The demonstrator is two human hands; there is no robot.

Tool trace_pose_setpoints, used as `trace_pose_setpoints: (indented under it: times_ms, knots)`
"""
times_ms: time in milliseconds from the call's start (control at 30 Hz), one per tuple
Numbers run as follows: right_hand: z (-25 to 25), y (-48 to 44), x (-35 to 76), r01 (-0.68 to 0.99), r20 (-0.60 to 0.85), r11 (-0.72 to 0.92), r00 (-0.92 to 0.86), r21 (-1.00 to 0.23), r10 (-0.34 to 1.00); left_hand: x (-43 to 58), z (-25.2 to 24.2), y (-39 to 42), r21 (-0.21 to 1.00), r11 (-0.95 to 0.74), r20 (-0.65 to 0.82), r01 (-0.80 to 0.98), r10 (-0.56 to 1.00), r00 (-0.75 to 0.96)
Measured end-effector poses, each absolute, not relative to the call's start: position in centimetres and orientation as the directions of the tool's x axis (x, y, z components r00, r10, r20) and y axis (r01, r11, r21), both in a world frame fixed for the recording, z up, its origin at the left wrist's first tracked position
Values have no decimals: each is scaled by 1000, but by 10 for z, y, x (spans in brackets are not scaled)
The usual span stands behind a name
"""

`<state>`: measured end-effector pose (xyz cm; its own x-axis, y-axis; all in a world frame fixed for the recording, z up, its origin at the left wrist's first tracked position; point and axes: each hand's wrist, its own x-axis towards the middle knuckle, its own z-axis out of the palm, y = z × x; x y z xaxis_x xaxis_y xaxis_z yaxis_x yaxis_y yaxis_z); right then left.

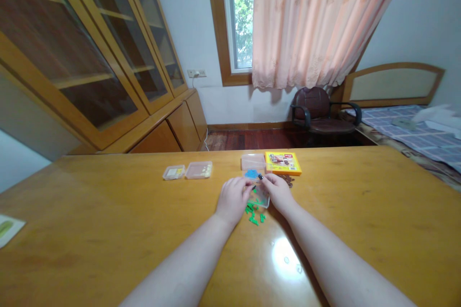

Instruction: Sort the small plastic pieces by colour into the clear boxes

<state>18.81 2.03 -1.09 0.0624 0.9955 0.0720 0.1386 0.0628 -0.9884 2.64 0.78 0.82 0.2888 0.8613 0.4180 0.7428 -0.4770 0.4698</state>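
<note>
My left hand [235,197] is closed, a small black piece [254,187] at its thumb and fingertips. My right hand [279,192] pinches another small black piece [260,177], slightly higher and to the right. Both pieces are too small to name exactly. Below the fingertips, between the hands, is a clear plastic box [265,203] with a few green pieces in it. Several loose green pieces [253,220] are spread on the table just in front of this box. Blue pieces [251,173] lie beyond my fingers, and brown pieces [288,180] are heaped beyond my right hand.
A yellow printed box [283,163] and a clear plastic case [253,161] stand behind the pieces. Two clear cases with pale pieces, one larger [198,171] and one smaller [174,172], sit farther left on the wooden table [108,230]. An armchair [317,110] is past the far edge.
</note>
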Motion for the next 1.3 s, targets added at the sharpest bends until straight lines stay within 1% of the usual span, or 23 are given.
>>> trace_pose_setpoints:
  times_ms: [133,267,367,433,567,667,767,933,1033,1100,1200,1300]
  knots:
    - [-12,21,189,69,40,28,181,-997,983,24,11,5,520,-464,465,717,858,219]
    - [-13,23,193,-51,-10,8,346,-999,938,23,10,4,511,-451,478,732,857,195]
    - [-13,25,196,-116,-30,25,450,-993,893,25,5,7,483,-394,374,782,901,222]
    - [-12,25,197,-131,-39,28,480,-991,877,26,1,10,437,-360,283,824,925,254]
    - [-9,24,196,-125,-45,17,479,-992,877,26,-6,13,323,-331,194,887,940,280]
    - [-9,24,195,-145,-61,9,474,-989,878,26,-5,14,269,-331,147,904,942,301]
    - [-9,25,195,-147,-65,5,466,-989,883,26,-3,13,258,-324,114,910,946,304]
    - [-12,26,196,-136,-57,2,435,-991,899,26,0,14,283,-301,60,911,953,297]
    - [-12,25,196,-143,-56,8,436,-990,898,27,0,14,268,-300,54,915,953,297]
    - [-10,25,196,-141,-58,5,438,-990,897,28,1,12,215,-291,77,932,957,281]
    - [-7,24,195,-141,-63,0,442,-990,895,30,3,6,99,-199,140,975,973,184]
    - [-7,24,195,-142,-59,6,449,-990,892,31,3,2,47,-146,119,988,983,140]
